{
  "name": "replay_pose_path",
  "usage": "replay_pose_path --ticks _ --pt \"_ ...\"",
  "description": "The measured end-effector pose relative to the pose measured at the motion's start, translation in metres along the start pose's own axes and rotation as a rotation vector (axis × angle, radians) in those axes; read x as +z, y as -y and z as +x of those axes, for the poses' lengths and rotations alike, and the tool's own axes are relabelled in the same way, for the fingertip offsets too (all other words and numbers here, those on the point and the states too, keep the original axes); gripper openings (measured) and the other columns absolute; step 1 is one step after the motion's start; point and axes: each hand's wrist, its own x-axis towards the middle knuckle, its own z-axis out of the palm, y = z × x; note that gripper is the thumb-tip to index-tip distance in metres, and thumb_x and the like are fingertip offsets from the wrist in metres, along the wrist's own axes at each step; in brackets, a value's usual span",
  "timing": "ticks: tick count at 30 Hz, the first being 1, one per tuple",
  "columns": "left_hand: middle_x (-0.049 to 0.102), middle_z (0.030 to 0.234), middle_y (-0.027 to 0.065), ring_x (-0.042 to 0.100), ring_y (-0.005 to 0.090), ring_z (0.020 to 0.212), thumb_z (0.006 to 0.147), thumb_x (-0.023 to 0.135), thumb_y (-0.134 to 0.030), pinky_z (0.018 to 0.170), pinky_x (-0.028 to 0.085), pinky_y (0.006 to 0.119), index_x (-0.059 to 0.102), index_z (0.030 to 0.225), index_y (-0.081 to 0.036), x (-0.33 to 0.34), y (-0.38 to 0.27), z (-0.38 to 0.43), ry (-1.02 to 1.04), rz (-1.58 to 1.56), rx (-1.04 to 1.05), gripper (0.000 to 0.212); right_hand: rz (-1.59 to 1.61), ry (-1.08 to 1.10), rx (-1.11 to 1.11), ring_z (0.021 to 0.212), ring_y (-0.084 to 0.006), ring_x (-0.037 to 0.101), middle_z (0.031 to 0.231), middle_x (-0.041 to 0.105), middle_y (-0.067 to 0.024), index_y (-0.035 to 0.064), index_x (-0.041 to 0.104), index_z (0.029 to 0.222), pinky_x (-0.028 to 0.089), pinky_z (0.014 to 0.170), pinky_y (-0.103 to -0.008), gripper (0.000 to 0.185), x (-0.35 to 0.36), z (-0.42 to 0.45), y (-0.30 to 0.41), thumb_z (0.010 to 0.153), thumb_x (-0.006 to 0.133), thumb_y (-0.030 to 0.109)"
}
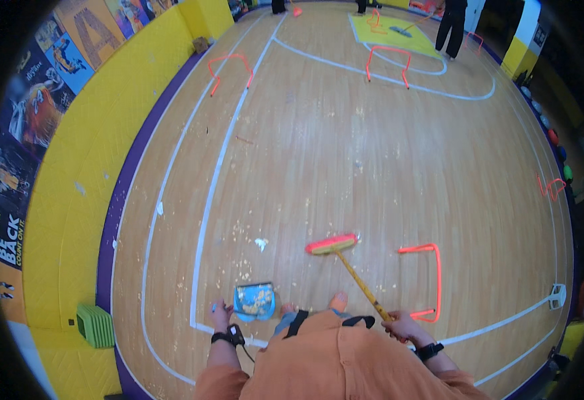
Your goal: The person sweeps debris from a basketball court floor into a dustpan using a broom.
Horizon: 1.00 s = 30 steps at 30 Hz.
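My right hand grips the yellow handle of a push broom, whose red-bristled head rests on the wood-look floor ahead of my feet. At lower left, my left hand is closed around the handle of a blue dustpan. Pale crumb-like debris lies in the pan. More bits are scattered over the floor around it, and a crumpled white scrap lies between the pan and the broom head.
An orange hurdle lies at my right; others stand farther off. Green stacked plastic items sit by the yellow padded wall. A white object is at far right. A person in dark trousers stands near another broom.
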Motion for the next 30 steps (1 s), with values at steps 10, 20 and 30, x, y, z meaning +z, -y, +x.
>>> replay_pose_path --ticks 10,20,30 --pt "0.049 0.065 0.0103 0.057 0.0265 0.046 0.076 0.058 -0.013 0.035 0.047 0.033 0.044 0.078 -0.003 -0.004 0.004 -0.012 -0.133 0.101 0.041 0.018 -0.031 0.012 -0.023 0.047 -0.0114 0.051 0.062 0.056 -0.0036 0.0007 0.057 0.103 0.041 0.039 -0.0256 0.034 -0.023 0.003 0.002 0.079 0.063 0.023" --pt "0.049 0.055 0.0103 0.056 0.0261 0.041 0.078 0.058 -0.019 0.032 0.043 0.032 0.048 0.071 0.001 0.045 -0.042 0.0 -0.173 0.538 0.029 0.023 0.026 0.02 0.019 0.049 -0.012 0.052 0.066 0.056 -0.005 0.0004 0.055 0.1 0.041 0.04 -0.0265 0.029 -0.016 0.007 0.033 0.081 0.058 0.022" --pt "0.061 0.091 0.0221 0.06 0.0356 0.086 0.073 0.055 -0.017 0.073 0.049 0.042 0.058 0.095 0.001 0.028 -0.054 0.106 -0.135 1.437 0.026 0.029 0.115 -0.045 0.063 0.045 -0.0094 0.048 0.064 0.052 -0.003 0.003 0.053 0.092 0.035 0.034 -0.0237 0.021 -0.002 0.009 0.132 0.083 0.054 0.022"
